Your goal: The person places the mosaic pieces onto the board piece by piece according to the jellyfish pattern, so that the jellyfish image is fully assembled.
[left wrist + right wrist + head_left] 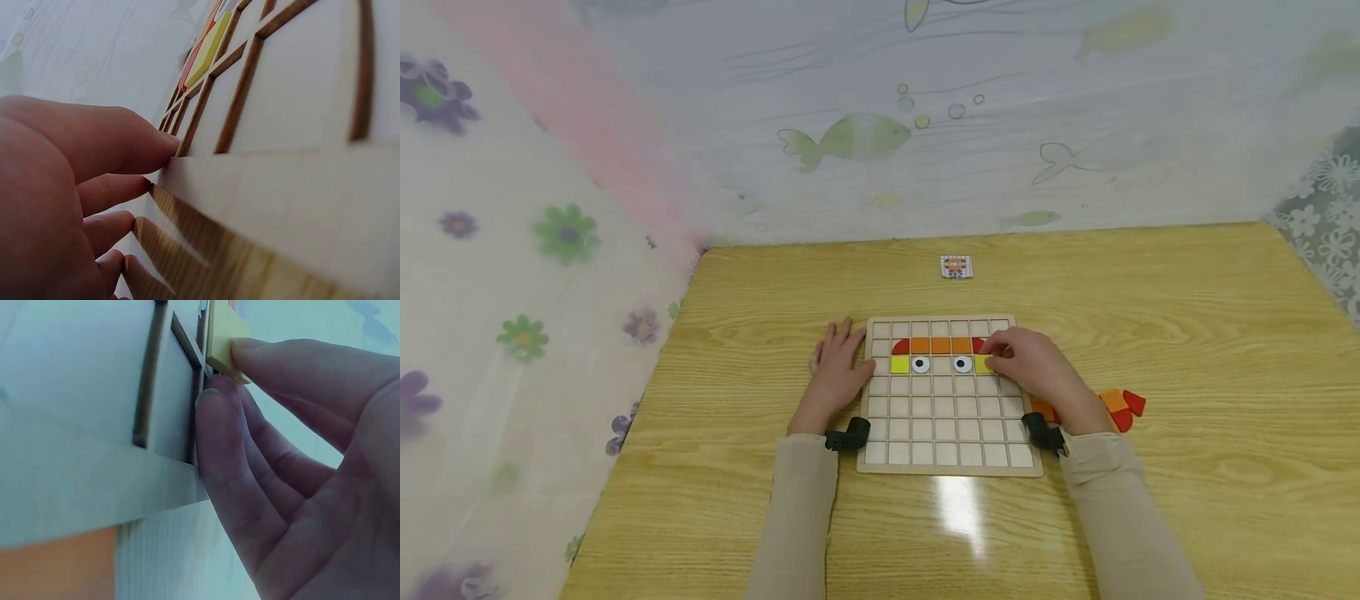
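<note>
A wooden grid board (pixel 950 470) lies on the table, with square cells. Across its upper rows sit orange square tiles (pixel 940 346), red rounded corner tiles (pixel 901 347), two eye tiles (pixel 920 364) and a yellow square tile (pixel 900 364) on the left. My right hand (pixel 1037 367) is over the board's right side, pinching another yellow square tile (pixel 225 347) between thumb and fingers at its cell. The thumb of my left hand (pixel 838 375) touches the board's left edge, fingers extended beside it over the table.
Loose orange and red tiles (pixel 1112 402) lie right of the board, partly behind the right wrist. A small pattern card (pixel 956 267) rests beyond the board. Black wrist cameras (pixel 848 435) sit at both cuffs. Fish-patterned sheeting (pixel 865 137) stands behind the table.
</note>
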A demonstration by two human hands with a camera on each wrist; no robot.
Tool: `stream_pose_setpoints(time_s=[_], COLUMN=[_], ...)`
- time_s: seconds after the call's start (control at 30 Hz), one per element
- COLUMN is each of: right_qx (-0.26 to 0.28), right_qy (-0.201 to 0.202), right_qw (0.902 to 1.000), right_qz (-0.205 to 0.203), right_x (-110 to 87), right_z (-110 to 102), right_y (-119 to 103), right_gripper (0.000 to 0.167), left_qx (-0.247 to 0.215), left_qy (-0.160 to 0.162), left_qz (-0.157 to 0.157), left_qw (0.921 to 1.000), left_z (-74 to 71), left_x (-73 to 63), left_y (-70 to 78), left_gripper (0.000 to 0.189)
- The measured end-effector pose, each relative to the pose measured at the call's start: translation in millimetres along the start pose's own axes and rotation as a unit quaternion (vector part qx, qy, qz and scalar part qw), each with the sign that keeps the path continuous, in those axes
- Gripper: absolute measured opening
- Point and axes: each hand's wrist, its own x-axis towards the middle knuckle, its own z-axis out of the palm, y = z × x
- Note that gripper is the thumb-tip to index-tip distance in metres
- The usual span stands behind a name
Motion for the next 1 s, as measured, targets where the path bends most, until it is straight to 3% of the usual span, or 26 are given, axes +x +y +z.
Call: stream_pose_setpoints(time_s=[0.5,1.0], right_qx=[-0.017,0.011], right_qy=[-0.004,0.012], right_qw=[0.9998,0.9999], right_qz=[0.008,0.002], right_x=[2.7,-4.5], right_z=[2.9,-7.2], right_y=[0.3,4.6], right_gripper=[0.015,0.022], left_qx=[-0.004,-0.008], left_qy=[-0.002,-0.001], left_qz=[-0.001,0.000], left_qw=[1.0000,1.0000], left_z=[-1.3,-0.2], left_x=[0.4,0.3], left_y=[0.1,0.2], left_gripper=[0.056,0.055])
